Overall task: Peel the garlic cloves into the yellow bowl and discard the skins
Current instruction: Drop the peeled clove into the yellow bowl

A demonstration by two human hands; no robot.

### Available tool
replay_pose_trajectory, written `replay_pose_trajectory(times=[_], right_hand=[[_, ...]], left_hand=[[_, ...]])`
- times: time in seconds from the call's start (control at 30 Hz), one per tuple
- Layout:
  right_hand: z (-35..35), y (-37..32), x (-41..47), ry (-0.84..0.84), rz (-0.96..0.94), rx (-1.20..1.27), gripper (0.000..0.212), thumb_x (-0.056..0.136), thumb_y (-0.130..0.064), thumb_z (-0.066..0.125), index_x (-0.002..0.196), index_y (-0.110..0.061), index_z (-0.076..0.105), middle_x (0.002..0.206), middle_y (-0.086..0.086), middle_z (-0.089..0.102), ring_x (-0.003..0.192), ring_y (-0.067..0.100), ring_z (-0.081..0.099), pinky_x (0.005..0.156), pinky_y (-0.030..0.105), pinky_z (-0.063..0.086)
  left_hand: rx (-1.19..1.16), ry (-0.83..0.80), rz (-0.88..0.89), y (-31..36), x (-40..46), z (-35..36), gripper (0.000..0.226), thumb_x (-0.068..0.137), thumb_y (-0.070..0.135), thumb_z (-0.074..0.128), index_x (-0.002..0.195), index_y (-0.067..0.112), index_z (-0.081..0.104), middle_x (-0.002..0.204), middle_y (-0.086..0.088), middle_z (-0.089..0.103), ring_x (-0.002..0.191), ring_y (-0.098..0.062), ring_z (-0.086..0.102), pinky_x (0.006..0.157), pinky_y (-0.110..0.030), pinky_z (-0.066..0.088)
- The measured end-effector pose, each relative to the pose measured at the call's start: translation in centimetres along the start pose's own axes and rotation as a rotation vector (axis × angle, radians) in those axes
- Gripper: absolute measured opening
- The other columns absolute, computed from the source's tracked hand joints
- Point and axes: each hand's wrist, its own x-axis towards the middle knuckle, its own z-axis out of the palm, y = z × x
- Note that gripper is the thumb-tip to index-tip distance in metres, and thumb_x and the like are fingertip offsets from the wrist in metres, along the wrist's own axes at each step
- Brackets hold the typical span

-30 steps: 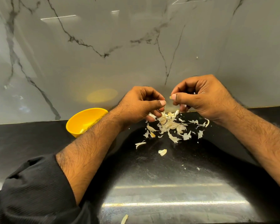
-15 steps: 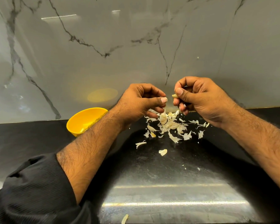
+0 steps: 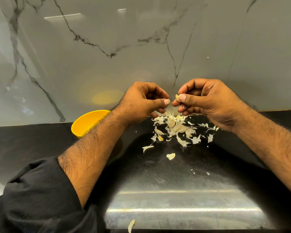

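Observation:
My right hand (image 3: 208,101) pinches a small pale garlic clove (image 3: 177,97) between thumb and fingertips, above the counter near the wall. My left hand (image 3: 143,101) is a short gap to its left, fingers curled and thumb pressed to forefinger on what looks like a thin shred of garlic skin. Below both hands lies a pile of garlic skins (image 3: 175,127) on the black counter. The yellow bowl (image 3: 87,122) stands to the left against the wall, its right side hidden by my left forearm. Its contents do not show.
A glossy marble wall (image 3: 141,47) rises right behind the hands. Loose skin scraps (image 3: 170,156) lie scattered toward me on the black counter (image 3: 175,182), with one piece (image 3: 131,225) at the near edge. My dark sleeve (image 3: 32,195) covers the lower left.
The two hands met at the clove a second ago. They have drawn apart, and the clove stays in my right hand, turned a little upward.

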Motion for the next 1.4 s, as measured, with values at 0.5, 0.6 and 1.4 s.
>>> replay_pose_trajectory(times=[0.5,0.6,1.4], right_hand=[[4.9,-1.2,0.9,0.003,0.034,-0.017,0.024,0.081,-0.007,0.082,0.100,0.005,0.074,0.097,0.022,0.078,0.080,0.022,0.070,0.075,0.030,0.060],[9.0,-1.5,2.7,-0.034,0.004,-0.090,0.019,0.086,-0.001,0.081,0.100,0.009,0.073,0.091,0.024,0.076,0.074,0.021,0.068,0.070,0.028,0.060],[2.7,-1.9,1.8,-0.132,0.016,-0.793,0.015,0.089,-0.041,0.080,0.100,-0.034,0.073,0.086,-0.014,0.076,0.078,-0.002,0.072,0.082,0.029,0.060]], left_hand=[[0.095,0.318,0.092,-0.9,-3.8,-9.0,0.016,0.097,0.017,0.079,0.104,0.003,0.076,0.081,-0.017,0.077,0.070,-0.027,0.076,0.061,-0.036,0.061],[0.134,0.473,0.039,-2.6,-4.9,-12.8,0.017,0.097,0.017,0.078,0.102,0.001,0.075,0.078,-0.018,0.074,0.061,-0.020,0.071,0.055,-0.030,0.058],[0.248,0.250,-0.015,-0.9,-4.7,-8.2,0.034,0.095,0.038,0.079,0.086,0.005,0.074,0.072,-0.011,0.074,0.062,-0.016,0.072,0.060,-0.025,0.059]])
